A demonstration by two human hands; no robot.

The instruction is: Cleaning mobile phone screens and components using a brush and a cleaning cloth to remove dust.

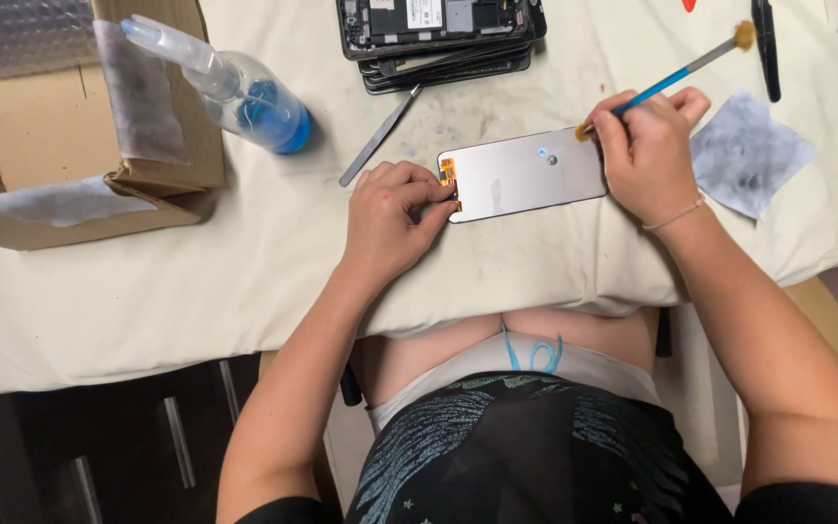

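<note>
A grey phone screen panel (pixel 526 175) lies flat on the cream cloth, with an orange flex connector at its left end. My left hand (pixel 395 213) pinches that left end and holds the panel down. My right hand (pixel 647 155) grips a blue-handled brush (pixel 676 78) that has bristles at both ends. One bristle tip touches the panel's upper right corner; the other end points up and to the right.
A clear spray bottle of blue liquid (pixel 244 92) lies at the upper left beside an open cardboard box (pixel 60 126). Metal tweezers (pixel 380 136) lie above my left hand. A stack of phone frames (pixel 438 39) sits at the top. A smudged grey wipe (pixel 749 155) lies right.
</note>
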